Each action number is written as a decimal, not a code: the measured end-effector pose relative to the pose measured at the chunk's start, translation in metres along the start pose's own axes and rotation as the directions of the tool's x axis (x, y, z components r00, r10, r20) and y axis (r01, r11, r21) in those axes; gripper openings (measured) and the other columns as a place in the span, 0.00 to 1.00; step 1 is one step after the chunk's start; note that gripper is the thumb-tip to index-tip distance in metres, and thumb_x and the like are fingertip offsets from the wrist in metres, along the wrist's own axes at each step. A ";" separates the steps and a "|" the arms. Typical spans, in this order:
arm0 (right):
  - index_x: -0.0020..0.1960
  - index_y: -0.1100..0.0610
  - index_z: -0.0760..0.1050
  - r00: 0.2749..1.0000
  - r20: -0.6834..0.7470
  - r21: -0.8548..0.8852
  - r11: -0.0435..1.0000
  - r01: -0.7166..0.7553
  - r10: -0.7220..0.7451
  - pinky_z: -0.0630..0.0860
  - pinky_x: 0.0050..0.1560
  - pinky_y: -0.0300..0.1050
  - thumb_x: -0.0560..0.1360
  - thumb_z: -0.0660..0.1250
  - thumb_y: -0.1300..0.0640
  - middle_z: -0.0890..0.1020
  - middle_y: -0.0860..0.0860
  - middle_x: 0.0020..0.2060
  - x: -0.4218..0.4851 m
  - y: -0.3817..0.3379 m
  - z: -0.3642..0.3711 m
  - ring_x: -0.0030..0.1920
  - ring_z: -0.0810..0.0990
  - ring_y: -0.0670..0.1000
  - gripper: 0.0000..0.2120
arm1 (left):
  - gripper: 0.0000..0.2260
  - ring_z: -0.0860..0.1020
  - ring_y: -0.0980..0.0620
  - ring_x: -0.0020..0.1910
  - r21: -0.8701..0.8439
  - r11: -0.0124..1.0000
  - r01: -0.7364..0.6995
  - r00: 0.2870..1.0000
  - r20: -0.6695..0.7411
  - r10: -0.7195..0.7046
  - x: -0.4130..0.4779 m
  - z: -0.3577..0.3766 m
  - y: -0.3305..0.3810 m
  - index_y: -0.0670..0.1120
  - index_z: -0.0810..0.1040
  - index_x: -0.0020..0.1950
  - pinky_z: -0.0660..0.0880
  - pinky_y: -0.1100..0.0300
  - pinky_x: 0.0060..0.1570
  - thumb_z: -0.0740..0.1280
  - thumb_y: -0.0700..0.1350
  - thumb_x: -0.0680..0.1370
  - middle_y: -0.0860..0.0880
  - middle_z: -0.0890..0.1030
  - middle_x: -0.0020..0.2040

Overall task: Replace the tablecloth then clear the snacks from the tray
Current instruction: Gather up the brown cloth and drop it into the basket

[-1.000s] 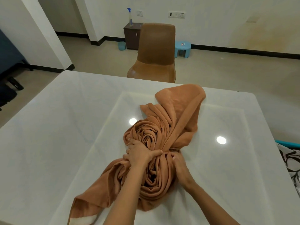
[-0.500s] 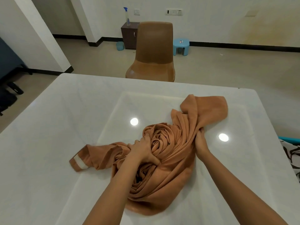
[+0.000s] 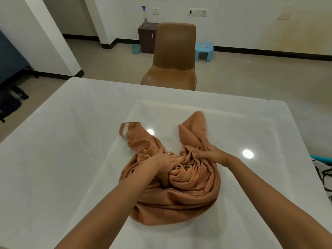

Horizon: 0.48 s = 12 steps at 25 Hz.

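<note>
An orange-brown tablecloth (image 3: 188,198) lies bunched in a swirled heap near the middle of the white table (image 3: 62,159). Two loose corners stick out toward the far side, one on the left with a pale patch, one on the right. My left hand (image 3: 165,162) lies on the heap's left side with its fingers dug into the folds. Gripping a bundle of cloth at the base of the right corner is my right hand (image 3: 210,154). No tray or snacks are in view.
A brown chair (image 3: 172,56) stands at the table's far edge. Behind it are a dark cabinet (image 3: 147,38) with a spray bottle (image 3: 145,16), a small blue stool (image 3: 203,51) and a blue cup (image 3: 136,48). A patterned fabric (image 3: 323,177) shows at the right edge.
Both hands have gathered the cloth tighter. The left corner swung from the near left up to the far side, and the right corner was pulled inward and upright.
</note>
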State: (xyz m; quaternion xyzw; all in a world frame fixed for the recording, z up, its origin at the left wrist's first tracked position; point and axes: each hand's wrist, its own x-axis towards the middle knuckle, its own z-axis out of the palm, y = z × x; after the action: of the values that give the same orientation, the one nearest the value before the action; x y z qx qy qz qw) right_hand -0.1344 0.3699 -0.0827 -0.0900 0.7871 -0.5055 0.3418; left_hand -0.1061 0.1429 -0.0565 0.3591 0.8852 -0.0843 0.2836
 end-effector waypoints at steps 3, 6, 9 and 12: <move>0.69 0.43 0.66 0.992 0.117 -0.165 0.986 -0.034 0.054 0.75 0.60 0.42 0.67 0.69 0.49 0.76 0.48 0.63 -0.003 -0.003 0.010 0.60 0.77 0.47 0.31 | 0.44 0.61 0.45 0.72 0.145 0.989 -0.004 0.996 -0.090 0.017 0.001 0.003 -0.003 0.52 0.52 0.75 0.49 0.28 0.67 0.74 0.57 0.67 0.50 0.63 0.73; 0.66 0.40 0.71 0.996 0.050 -0.200 0.978 -0.062 0.074 0.75 0.62 0.53 0.62 0.66 0.45 0.79 0.48 0.60 -0.003 0.006 0.016 0.57 0.79 0.50 0.31 | 0.37 0.51 0.42 0.76 0.061 0.977 0.205 0.934 -0.311 -0.176 -0.010 0.014 -0.002 0.59 0.50 0.76 0.45 0.23 0.64 0.68 0.53 0.74 0.51 0.55 0.77; 0.69 0.39 0.67 0.998 0.009 -0.307 0.950 -0.060 0.066 0.69 0.67 0.57 0.60 0.64 0.40 0.74 0.51 0.67 -0.006 0.003 0.018 0.62 0.74 0.55 0.36 | 0.44 0.40 0.35 0.76 -0.317 0.732 0.603 0.598 -0.428 -0.678 -0.035 0.037 0.027 0.59 0.41 0.77 0.41 0.23 0.63 0.69 0.46 0.73 0.40 0.42 0.78; 0.77 0.42 0.53 0.999 -0.003 -0.527 0.849 -0.039 0.045 0.58 0.72 0.55 0.58 0.58 0.34 0.55 0.48 0.77 -0.010 -0.006 0.023 0.72 0.60 0.60 0.48 | 0.52 0.44 0.32 0.75 -0.905 -0.072 0.419 0.026 0.091 -0.996 -0.065 0.062 0.078 0.53 0.42 0.76 0.47 0.27 0.67 0.77 0.54 0.66 0.31 0.40 0.75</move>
State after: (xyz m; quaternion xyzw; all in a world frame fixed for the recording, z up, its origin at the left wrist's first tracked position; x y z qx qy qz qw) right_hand -0.1135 0.3548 -0.0793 -0.1654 0.8956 -0.2624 0.3189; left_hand 0.0131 0.1395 -0.0668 -0.4125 0.8687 0.2704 -0.0456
